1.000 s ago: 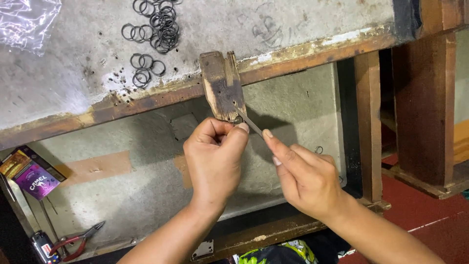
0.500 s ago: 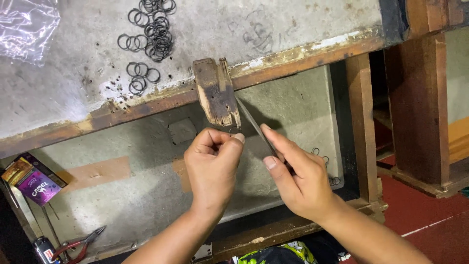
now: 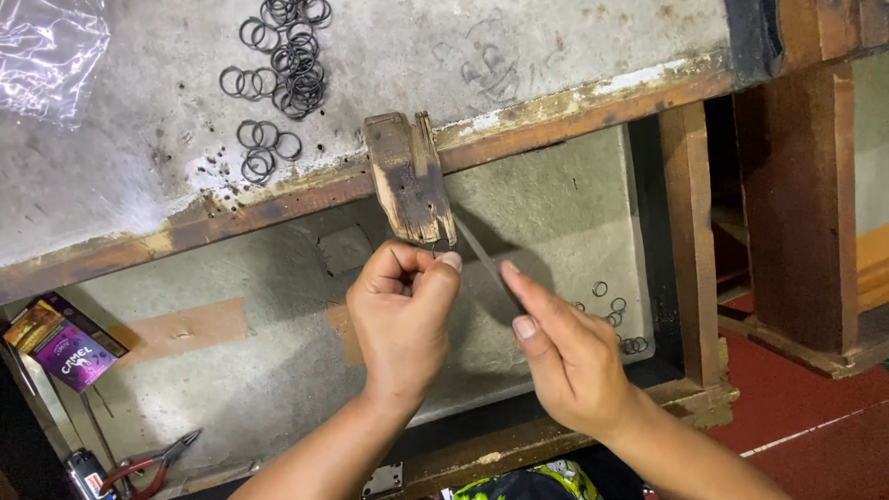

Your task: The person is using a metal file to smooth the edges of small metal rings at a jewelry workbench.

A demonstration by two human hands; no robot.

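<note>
From the head camera, your left hand pinches a small metal ring between thumb and forefinger, holding it against the lower end of the worn wooden peg that juts from the edge of the workbench. Your right hand grips a thin flat file between thumb and fingers, its tip touching the ring. More loose rings lie heaped on the bench top, and red-handled pliers rest in the tray below
</note>
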